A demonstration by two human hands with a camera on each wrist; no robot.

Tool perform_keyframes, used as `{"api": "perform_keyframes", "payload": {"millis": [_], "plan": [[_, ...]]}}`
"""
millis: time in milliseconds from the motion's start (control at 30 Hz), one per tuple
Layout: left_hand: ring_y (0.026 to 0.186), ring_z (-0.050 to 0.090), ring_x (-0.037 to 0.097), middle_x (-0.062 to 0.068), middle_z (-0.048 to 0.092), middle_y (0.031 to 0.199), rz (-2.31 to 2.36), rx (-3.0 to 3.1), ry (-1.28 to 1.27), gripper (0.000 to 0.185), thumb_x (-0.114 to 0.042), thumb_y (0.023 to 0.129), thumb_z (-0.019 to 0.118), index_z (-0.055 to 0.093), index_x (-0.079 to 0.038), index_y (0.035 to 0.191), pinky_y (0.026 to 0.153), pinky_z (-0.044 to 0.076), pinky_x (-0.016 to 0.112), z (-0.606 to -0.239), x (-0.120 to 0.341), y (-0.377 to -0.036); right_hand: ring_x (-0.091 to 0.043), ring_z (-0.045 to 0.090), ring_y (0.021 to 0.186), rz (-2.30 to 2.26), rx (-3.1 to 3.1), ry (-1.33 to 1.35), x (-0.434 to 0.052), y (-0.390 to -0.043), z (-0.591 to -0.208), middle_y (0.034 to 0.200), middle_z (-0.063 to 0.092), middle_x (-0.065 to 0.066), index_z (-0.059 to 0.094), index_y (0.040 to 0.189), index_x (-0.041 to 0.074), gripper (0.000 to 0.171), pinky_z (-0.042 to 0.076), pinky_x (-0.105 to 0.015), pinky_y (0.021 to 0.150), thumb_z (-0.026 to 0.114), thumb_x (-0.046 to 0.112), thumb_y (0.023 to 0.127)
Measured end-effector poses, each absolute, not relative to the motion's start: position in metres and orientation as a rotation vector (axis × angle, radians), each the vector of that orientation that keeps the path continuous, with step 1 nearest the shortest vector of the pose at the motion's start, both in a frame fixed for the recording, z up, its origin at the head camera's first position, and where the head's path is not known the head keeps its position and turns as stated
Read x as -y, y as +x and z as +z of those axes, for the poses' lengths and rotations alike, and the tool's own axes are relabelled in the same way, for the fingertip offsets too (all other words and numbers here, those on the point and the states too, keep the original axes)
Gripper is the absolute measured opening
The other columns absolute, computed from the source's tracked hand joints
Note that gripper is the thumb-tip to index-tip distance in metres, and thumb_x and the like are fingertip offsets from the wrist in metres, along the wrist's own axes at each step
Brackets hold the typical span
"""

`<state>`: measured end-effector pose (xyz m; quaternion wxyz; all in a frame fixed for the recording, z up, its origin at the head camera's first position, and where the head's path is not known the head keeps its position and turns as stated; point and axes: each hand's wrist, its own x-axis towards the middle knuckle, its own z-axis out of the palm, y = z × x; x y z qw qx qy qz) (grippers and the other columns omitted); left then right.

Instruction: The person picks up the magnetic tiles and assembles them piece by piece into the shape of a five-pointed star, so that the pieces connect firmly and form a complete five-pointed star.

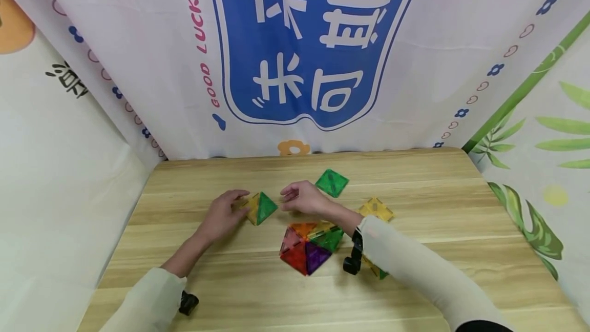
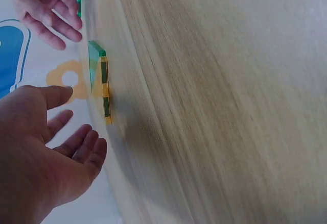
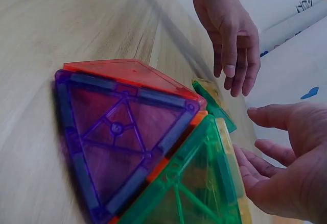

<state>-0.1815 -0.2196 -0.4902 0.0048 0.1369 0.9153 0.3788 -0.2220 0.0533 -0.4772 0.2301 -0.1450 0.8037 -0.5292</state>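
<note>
A small piece made of a green and a yellow triangle tile (image 1: 261,208) stands on the wooden table (image 1: 415,178) between my two hands. My left hand (image 1: 228,211) hovers just left of it with its fingers spread and relaxed, holding nothing. My right hand (image 1: 297,199) is just right of it, also open and empty. In the left wrist view the tile pair (image 2: 101,81) stands on edge, a gap away from the left hand (image 2: 56,147). The right wrist view shows the right hand (image 3: 286,168) open beside a domed tile structure (image 3: 122,132).
The domed structure (image 1: 310,246) of purple, red, orange and green triangles sits near my right wrist. A green square tile (image 1: 332,182) lies farther back and a yellow square tile (image 1: 376,209) to the right. Another tile (image 1: 377,270) pokes out under my right forearm. Printed cloth walls surround the table.
</note>
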Motion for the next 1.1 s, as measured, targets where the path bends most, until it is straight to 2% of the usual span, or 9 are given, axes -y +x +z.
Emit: {"api": "perform_keyframes", "payload": {"millis": [267,467,667,767,900,1100], "plan": [[0.131,0.059,0.046,0.031,0.063,0.140,1.102,-2.820,0.297,0.043,-0.009,0.102,0.067,0.060,0.008,0.141,0.110,0.049,0.058,-0.489,0.220,-0.180,-0.023,0.072,0.103,-1.570,-2.064,-0.270,-0.042,-0.225,-0.485,0.125,0.071,-0.023,0.064,0.136,-0.008,0.046,0.062,-0.034,0.088,0.078,0.000,0.093],[0.117,0.066,0.040,0.027,0.068,0.130,1.135,-2.802,0.266,0.041,-0.006,0.101,0.068,0.062,0.009,0.138,0.100,0.056,0.053,-0.491,0.215,-0.178,-0.024,0.073,0.104,-1.609,-2.003,-0.240,-0.036,-0.224,-0.483,0.126,0.071,-0.025,0.063,0.137,-0.010,0.046,0.062,-0.037,0.091,0.075,-0.003,0.093],[0.110,0.069,0.036,0.025,0.071,0.122,1.188,-2.796,0.220,0.032,-0.003,0.099,0.070,0.068,0.007,0.130,0.093,0.060,0.047,-0.493,0.209,-0.180,-0.022,0.074,0.100,-1.629,-1.953,-0.180,-0.034,-0.225,-0.479,0.120,0.073,-0.023,0.062,0.137,-0.011,0.045,0.061,-0.042,0.096,0.072,-0.004,0.094],[0.106,0.069,0.033,0.022,0.073,0.117,1.238,-2.774,0.180,0.029,-0.002,0.098,0.071,0.070,0.006,0.126,0.091,0.059,0.046,-0.493,0.207,-0.180,-0.032,0.075,0.104,-1.654,-1.924,-0.146,-0.036,-0.225,-0.478,0.120,0.073,-0.024,0.061,0.138,-0.011,0.045,0.060,-0.044,0.097,0.071,-0.004,0.095],[0.110,0.068,0.034,0.022,0.072,0.118,1.319,-2.739,0.149,0.026,0.001,0.098,0.071,0.071,0.006,0.123,0.095,0.057,0.047,-0.495,0.203,-0.180,-0.039,0.072,0.113,-1.665,-1.925,-0.123,-0.039,-0.226,-0.479,0.119,0.074,-0.022,0.063,0.137,-0.010,0.043,0.061,-0.043,0.096,0.072,-0.003,0.095],[0.118,0.066,0.040,0.025,0.070,0.124,1.376,-2.762,0.158,0.025,0.005,0.096,0.072,0.072,0.006,0.121,0.099,0.057,0.050,-0.497,0.193,-0.181,-0.027,0.073,0.098,-1.650,-1.964,-0.127,-0.043,-0.225,-0.478,0.117,0.074,-0.018,0.067,0.132,-0.007,0.040,0.061,-0.041,0.094,0.075,-0.002,0.093]]}}
